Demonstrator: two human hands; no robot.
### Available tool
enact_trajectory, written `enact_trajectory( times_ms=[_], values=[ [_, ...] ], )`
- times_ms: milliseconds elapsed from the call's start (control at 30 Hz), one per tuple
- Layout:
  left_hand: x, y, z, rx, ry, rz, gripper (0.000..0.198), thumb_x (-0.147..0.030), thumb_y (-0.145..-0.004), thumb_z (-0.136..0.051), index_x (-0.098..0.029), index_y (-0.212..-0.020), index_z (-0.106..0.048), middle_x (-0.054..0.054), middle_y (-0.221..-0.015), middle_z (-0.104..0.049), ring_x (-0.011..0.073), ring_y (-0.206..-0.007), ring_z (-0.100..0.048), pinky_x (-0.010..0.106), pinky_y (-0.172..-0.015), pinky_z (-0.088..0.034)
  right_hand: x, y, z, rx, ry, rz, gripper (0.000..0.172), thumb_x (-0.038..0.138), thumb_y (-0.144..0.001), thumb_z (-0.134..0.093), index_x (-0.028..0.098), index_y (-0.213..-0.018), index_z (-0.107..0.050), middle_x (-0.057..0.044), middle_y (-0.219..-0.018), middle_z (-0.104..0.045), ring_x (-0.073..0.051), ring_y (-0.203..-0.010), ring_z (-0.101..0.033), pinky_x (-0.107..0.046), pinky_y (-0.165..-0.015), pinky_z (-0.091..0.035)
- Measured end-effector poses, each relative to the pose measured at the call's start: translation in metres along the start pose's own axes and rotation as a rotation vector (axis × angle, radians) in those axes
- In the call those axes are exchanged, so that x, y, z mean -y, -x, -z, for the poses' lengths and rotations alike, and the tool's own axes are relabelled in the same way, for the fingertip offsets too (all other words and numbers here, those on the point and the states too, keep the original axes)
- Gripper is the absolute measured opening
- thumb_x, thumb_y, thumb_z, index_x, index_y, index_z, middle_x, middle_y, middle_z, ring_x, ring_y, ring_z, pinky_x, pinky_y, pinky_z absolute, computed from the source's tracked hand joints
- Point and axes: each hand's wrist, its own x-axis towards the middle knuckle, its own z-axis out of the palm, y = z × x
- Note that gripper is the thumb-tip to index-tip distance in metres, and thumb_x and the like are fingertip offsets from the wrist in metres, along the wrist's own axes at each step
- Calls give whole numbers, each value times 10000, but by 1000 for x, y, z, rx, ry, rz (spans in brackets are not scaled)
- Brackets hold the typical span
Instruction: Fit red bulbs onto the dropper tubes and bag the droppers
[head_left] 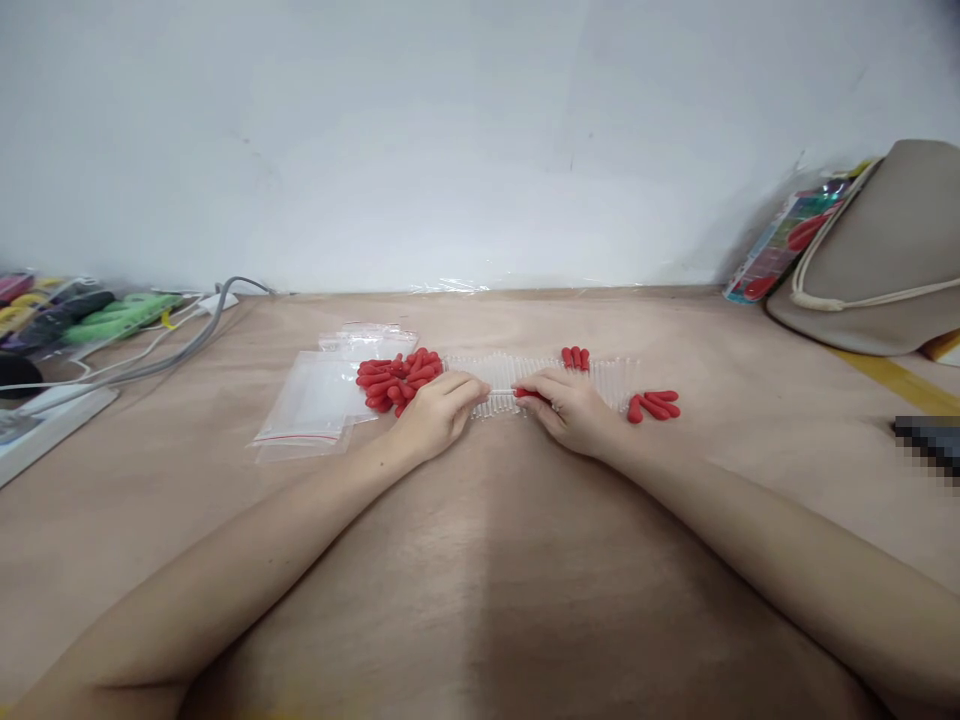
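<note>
Bulb-and-tube step: in the head view I judge this to be the fitting of a red bulb (531,394) to a clear tube (502,391); my fingers hide where they meet, so I cannot tell if they are joined.
Next move: as I read it, this calls for lining the two up and pressing gently, without nudging the row (510,366) of tubes.
Left hand (444,408): fingertips together, seemingly pinched on the tube's left end.
Right hand (576,410): clamped on the bulb between thumb and fingers.
Tube: between my hands, over the near part of the row, its long axis left to right, crossing the row's tubes.
Bulb: at the tube's right end, long axis roughly left to right; I cannot tell which end leads.
Row: on the worktop (420,560), tubes side by side, long axes toward the wall (480,150).
Three bulbs (576,358): side by side at the row's far edge, pointing wallward.
Loose bulbs (654,405): right of the row, at mixed angles.
Pile (390,382): beside my left hand, bulbs pointing every way, next to the bags (296,405).
</note>
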Motion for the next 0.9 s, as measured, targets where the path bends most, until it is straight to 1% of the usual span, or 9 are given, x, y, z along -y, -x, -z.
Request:
enact_trajectory(
  times_ms=[233,500,633,767,900],
  values=[
    [2,1,0,17,-42,-13,226,-95,-855,-366,-163,-860,-581,59,-859,-609,146,-797,-553,277,-714,-482,-1,4,-9,-60,-39,2,163,237,-884,-410,196,-895,-566,-64,-788,-615,-163,-728,-570,-311,-655,-473],
    [3,6,-1,71,-137,-72,265,-57,-838,-345,-168,-872,-582,58,-848,-609,151,-767,-532,270,-698,-475,0,6,-8,-9,-43,25,185,245,-886,-394,192,-903,-570,-72,-778,-604,-170,-720,-560,-316,-649,-480],
    [4,7,-2,65,-185,-122,258,-48,-839,-350,-159,-895,-575,63,-844,-611,155,-749,-521,267,-674,-468,0,5,-8,3,-39,53,186,232,-889,-388,174,-901,-565,-85,-787,-607,-172,-730,-560,-316,-656,-481],
    [5,7,-4,67,-238,-150,269,-60,-855,-337,-169,-925,-572,60,-838,-607,155,-750,-524,264,-661,-464,1,5,-8,14,-9,47,183,244,-891,-385,181,-899,-558,-74,-766,-592,-170,-716,-549,-307,-645,-471],
    [4,7,-4,77,-291,-195,261,-67,-865,-337,-161,-936,-570,64,-839,-606,156,-745,-529,265,-656,-458,0,6,-6,39,45,52,177,243,-883,-401,164,-900,-558,-77,-758,-587,-168,-702,-537,-298,-631,-455]
  ],
)
